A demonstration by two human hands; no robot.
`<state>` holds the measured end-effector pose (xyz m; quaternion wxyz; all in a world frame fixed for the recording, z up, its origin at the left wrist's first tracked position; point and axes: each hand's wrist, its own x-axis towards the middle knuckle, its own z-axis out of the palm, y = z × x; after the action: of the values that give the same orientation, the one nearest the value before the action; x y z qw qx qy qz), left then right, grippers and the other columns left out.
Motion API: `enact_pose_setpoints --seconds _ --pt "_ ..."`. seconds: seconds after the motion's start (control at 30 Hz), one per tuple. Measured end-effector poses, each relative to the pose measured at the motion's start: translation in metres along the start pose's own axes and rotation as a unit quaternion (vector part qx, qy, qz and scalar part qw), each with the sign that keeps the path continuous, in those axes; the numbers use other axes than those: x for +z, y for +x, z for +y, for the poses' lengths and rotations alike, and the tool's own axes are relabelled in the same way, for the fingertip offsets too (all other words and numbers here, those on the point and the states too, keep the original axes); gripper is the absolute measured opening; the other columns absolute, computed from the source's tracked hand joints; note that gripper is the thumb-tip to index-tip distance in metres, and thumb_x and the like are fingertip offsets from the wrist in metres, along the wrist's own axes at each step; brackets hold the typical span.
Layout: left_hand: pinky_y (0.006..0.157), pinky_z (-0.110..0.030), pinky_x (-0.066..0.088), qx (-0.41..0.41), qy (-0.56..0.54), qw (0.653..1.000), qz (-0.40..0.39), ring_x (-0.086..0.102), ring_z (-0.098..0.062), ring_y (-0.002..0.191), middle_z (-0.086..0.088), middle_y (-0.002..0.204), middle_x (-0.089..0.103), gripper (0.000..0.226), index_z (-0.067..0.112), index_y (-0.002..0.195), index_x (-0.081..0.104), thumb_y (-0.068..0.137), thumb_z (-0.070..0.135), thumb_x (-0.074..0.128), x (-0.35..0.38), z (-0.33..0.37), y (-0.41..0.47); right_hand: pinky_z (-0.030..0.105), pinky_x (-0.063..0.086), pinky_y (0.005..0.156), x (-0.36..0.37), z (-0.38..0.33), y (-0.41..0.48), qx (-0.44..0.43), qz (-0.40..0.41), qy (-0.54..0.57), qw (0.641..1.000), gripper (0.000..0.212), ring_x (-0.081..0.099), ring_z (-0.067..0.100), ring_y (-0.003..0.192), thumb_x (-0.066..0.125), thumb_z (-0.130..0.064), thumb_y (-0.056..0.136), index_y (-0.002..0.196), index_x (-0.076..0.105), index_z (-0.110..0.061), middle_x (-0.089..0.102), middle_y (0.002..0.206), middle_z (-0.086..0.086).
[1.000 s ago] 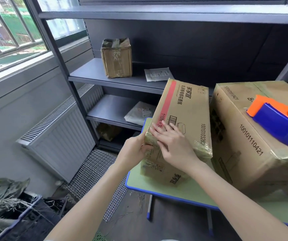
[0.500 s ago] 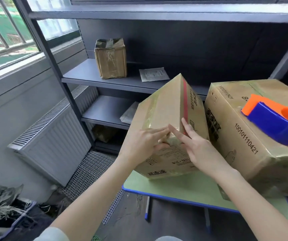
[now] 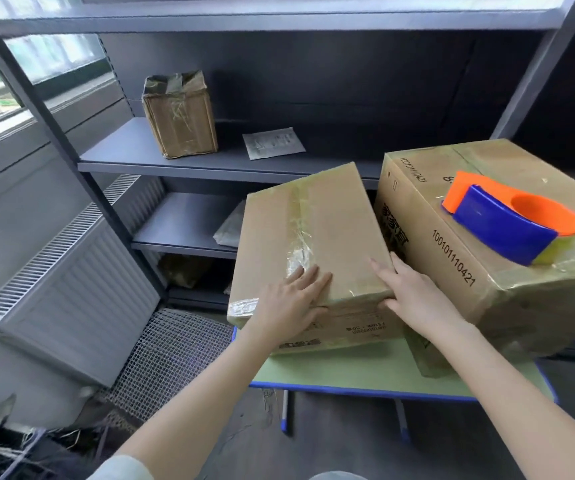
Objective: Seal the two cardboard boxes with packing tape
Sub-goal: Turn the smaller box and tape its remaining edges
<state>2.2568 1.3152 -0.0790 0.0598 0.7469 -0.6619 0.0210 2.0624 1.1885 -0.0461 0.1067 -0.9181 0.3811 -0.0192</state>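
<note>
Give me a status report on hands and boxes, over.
Left hand, right hand flat on smaller box, near edge. Tape dispenser untouched on larger box. Nothing blocking.

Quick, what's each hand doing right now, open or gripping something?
Left hand: open, fingers flat on the smaller box.
Right hand: open, straight fingers against that box's near right corner.

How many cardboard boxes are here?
3: a small brown cardboard box on the grey shelf, a medium one on the green table, a large one beside it. Lower shelves may hide more.
</note>
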Motion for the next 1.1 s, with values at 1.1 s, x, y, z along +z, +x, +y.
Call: enact_pose_setpoints --seconds 1.1 --pt "0.07 -0.031 0.053 -0.189 -0.067 0.979 0.024 0.049 -0.008 0.125 0.019 0.134 0.052 0.046 0.033 0.124 0.055 0.083 0.029 0.035 0.014 0.001 -0.077 0.038 -0.005 0.115 0.019 -0.033 0.041 -0.092 -0.274 -0.026 0.957 0.083 -0.017 0.022 0.142 0.056 -0.016 0.09 0.148 -0.002 -0.028 -0.021 0.153 0.001"
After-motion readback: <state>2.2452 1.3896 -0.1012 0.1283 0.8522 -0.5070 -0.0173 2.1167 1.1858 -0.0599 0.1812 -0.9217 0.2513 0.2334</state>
